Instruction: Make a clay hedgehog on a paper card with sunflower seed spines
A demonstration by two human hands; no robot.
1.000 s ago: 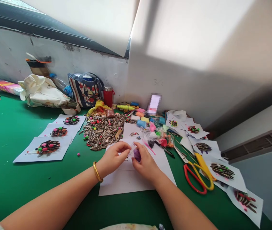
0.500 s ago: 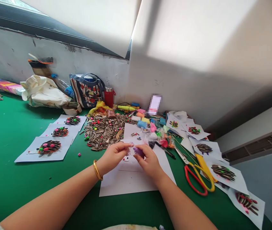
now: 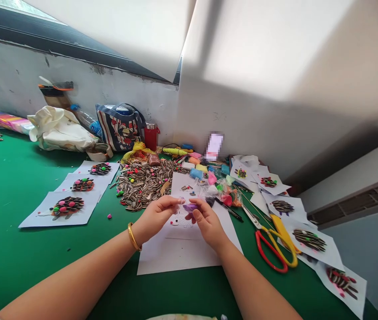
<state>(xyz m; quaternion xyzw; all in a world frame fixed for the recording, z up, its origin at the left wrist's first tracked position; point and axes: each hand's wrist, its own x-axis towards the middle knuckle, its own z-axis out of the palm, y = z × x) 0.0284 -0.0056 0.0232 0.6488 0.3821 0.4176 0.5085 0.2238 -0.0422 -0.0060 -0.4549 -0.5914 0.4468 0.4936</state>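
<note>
In the head view, my left hand (image 3: 158, 217), with a gold bangle at the wrist, pinches a thin see-through plastic wrapper (image 3: 181, 202). Close by on the right, my right hand (image 3: 209, 223) holds a lump of purple clay (image 3: 190, 207) between thumb and fingers. Both hands are over a white sheet of paper (image 3: 162, 258). A smaller paper on it bears a dotted outline drawing (image 3: 181, 221) with small dark and red dots near its left end, partly hidden by my hands. Several seeds lie at the far part of the paper.
A heap of sunflower seeds (image 3: 142, 186) lies behind my left hand. Coloured clay packs (image 3: 196, 174) sit behind the paper. Scissors (image 3: 271, 244) and a black pen (image 3: 231, 210) lie right. Seed-covered hedgehog pictures (image 3: 69, 206) line both sides. A bag (image 3: 119, 126) stands by the wall.
My right hand's fingers have shifted on the purple clay, spreading a little. Both hands stay over the paper; the view has moved very slightly.
</note>
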